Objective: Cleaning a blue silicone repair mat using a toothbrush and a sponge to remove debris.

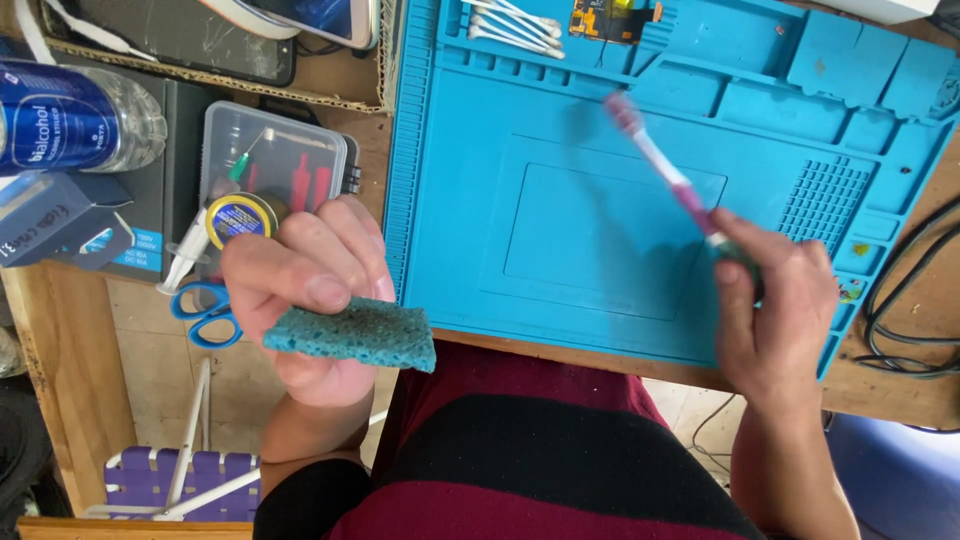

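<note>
My left hand [305,290] grips a teal sponge [352,335] near the front edge of the bench, just left of the blue work mat [600,210]. My right hand [775,305] holds a pink and white toothbrush [660,165] by its handle. The brush slants up and to the left over the mat, its head blurred above the mat's upper middle. The two hands are apart, with the mat's lower part between them.
Cotton swabs [515,28] and a small circuit board [605,18] lie in the mat's top trays. Left of the mat: a clear plastic box [275,150], a round tin [240,215], blue scissors [205,312], a bottle [75,115]. Black cables [905,320] hang at right.
</note>
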